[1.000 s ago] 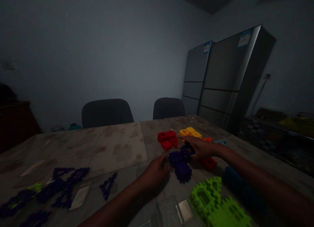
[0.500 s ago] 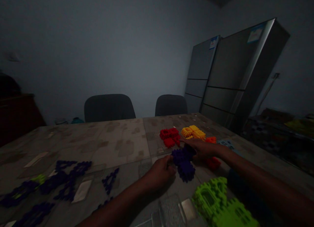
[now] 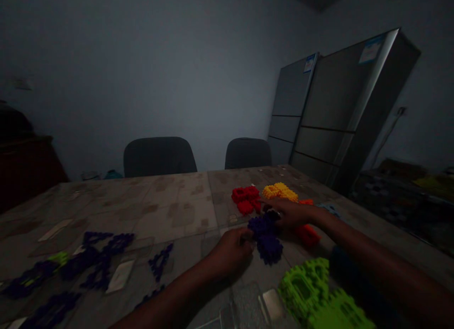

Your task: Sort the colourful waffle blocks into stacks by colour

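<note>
A dark purple assembly of toothed interlocking building blocks (image 3: 268, 244) rests on the table between my two hands. My left hand (image 3: 231, 247) is curled, its thumb and fingertips gripping the left edge of the assembly. From the far right side, my right hand (image 3: 290, 212) closes over the upper part, its fingers partly in shadow. Just beyond lies a red block assembly (image 3: 245, 199), close to my right fingertips. Nearer to me is a bright green block assembly (image 3: 307, 288) with window-like openings.
Yellow blocks (image 3: 280, 191) stand at the back, and an orange-red block (image 3: 307, 235) lies beneath my right forearm. Loose purple pieces (image 3: 102, 258) are spread over the left of the table (image 3: 170, 196). Two chairs (image 3: 159, 156) and a fridge (image 3: 328, 97) stand behind.
My right hand has shifted its fingers slightly on the top of the purple assembly. The left hand and the assembly stay nearly in place.
</note>
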Available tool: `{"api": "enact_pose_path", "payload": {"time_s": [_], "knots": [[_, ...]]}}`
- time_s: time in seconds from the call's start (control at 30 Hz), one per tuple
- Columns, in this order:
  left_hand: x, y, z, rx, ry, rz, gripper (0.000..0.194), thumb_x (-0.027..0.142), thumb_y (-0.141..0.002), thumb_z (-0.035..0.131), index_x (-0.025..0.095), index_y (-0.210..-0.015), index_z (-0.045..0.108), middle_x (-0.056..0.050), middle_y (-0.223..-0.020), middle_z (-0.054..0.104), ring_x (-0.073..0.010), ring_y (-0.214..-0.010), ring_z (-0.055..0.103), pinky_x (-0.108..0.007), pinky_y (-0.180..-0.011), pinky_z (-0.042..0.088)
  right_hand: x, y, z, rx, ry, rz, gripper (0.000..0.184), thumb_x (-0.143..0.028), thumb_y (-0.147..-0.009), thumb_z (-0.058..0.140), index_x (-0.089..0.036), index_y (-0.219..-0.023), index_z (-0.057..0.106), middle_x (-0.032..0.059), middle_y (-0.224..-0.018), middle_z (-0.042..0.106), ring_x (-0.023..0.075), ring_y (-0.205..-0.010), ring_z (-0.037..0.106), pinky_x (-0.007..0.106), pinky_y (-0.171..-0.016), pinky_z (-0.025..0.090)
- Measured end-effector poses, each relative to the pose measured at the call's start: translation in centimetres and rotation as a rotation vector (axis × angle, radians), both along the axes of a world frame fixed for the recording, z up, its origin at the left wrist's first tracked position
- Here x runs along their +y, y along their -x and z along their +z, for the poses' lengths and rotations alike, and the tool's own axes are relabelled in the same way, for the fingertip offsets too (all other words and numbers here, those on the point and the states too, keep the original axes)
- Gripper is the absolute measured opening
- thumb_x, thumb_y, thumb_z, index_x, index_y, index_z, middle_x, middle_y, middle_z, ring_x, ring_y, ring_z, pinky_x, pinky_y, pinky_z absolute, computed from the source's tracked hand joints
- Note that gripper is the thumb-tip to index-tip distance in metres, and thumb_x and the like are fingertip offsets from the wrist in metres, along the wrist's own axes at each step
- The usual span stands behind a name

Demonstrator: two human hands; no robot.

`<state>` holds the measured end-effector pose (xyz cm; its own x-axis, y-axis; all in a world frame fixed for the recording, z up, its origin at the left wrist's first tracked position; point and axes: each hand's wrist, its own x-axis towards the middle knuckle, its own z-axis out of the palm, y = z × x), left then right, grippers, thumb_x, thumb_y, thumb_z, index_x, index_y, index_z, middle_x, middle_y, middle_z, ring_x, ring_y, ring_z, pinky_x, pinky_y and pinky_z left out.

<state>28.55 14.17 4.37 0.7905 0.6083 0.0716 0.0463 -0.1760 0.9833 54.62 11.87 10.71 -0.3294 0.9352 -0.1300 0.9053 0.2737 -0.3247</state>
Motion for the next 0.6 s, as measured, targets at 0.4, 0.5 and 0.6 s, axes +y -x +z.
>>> {"api": "enact_pose_path", "payload": {"time_s": [0.4, 0.5, 0.6], "knots": [[-0.4, -0.5, -0.5, -0.055, -0.059, 0.050, 0.041, 0.012, -0.081, 0.056, 0.015, -0.120, 0.068, -0.014, -0.121, 0.071, -0.0280, -0.115, 0.064, -0.039, -0.103, 0.047, 1.2, 2.9, -0.2, 0.058, 0.035, 0.077, 0.086, -0.011, -0.070, 0.064, -0.016, -0.154, 0.043, 0.0139, -0.131, 0.068, 0.0308, -0.117, 0.063, 0.044, -0.102, 0.048], [-0.5, -0.4, -0.4, -0.055, -0.074, 0.051, 0.044, 0.010, -0.078, 0.056, 0.015, -0.121, 0.068, -0.013, -0.122, 0.071, -0.0281, -0.115, 0.064, -0.039, -0.105, 0.045, 0.8, 2.0, 0.2, 0.068, 0.007, 0.052, 0.091, -0.011, -0.073, 0.062, -0.016, -0.159, 0.033, 0.0159, -0.140, 0.062, 0.0316, -0.125, 0.058, 0.046, -0.107, 0.043], [-0.5, 0.0, 0.1, -0.054, -0.078, 0.054, 0.046, 0.012, -0.077, 0.056, 0.016, -0.122, 0.068, -0.013, -0.124, 0.070, -0.0294, -0.119, 0.062, -0.042, -0.108, 0.043, 0.1, 0.5, 0.9, 0.073, -0.009, 0.012, 0.094, -0.013, -0.075, 0.063, -0.022, -0.161, 0.027, 0.0134, -0.146, 0.058, 0.0313, -0.133, 0.053, 0.047, -0.112, 0.038]]}}
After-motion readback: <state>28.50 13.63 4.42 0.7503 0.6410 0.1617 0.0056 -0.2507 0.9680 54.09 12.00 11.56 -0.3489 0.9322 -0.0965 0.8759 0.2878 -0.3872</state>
